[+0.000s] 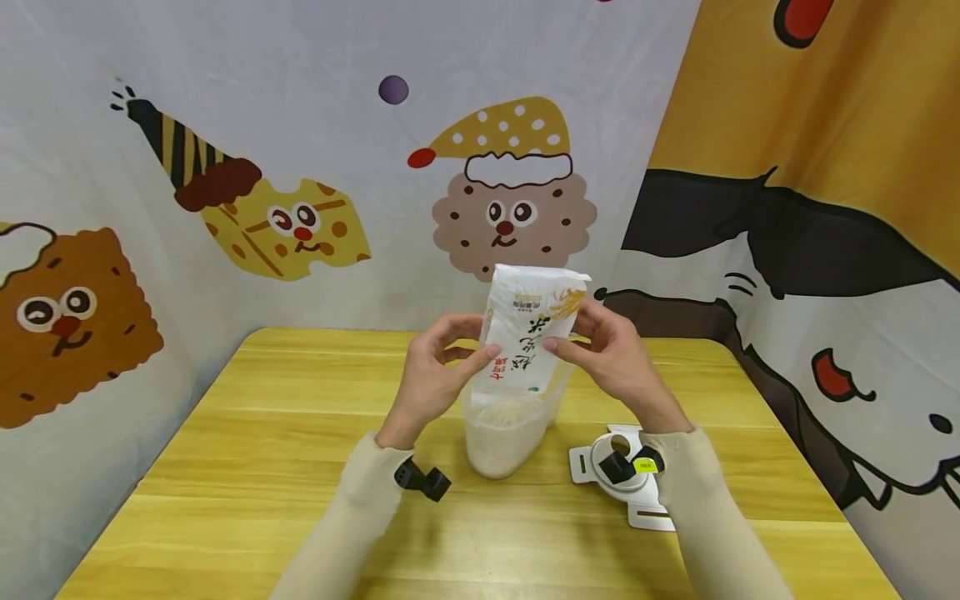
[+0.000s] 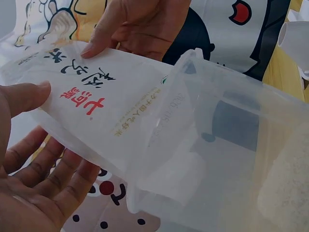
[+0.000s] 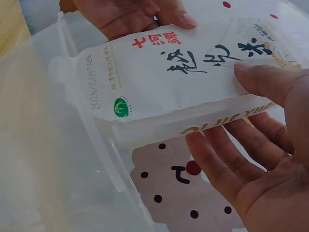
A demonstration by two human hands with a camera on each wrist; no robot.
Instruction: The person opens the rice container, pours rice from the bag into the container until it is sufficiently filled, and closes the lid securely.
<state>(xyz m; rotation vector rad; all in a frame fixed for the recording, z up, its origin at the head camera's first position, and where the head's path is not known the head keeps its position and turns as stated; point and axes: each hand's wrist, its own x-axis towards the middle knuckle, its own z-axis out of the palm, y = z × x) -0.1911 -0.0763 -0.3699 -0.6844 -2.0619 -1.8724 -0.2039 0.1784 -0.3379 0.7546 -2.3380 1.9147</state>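
Left hand (image 1: 442, 367) and right hand (image 1: 615, 350) are partly closed, one white rice bag (image 1: 525, 342) being pinched at its two side edges, thumbs on the front, fingers behind. It is held midway between them, neither hand clearly nearer, long axis steeply sloped, lower end tucked inside the mouth of one translucent plastic container (image 1: 498, 454) standing below on one wood-grain table (image 1: 300, 458). Near the right wrist, one white slotted bracket (image 1: 602, 454) is noted.

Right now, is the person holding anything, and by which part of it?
The left hand and the right hand hold the white bag by its opposite side edges, thumbs on the printed face.
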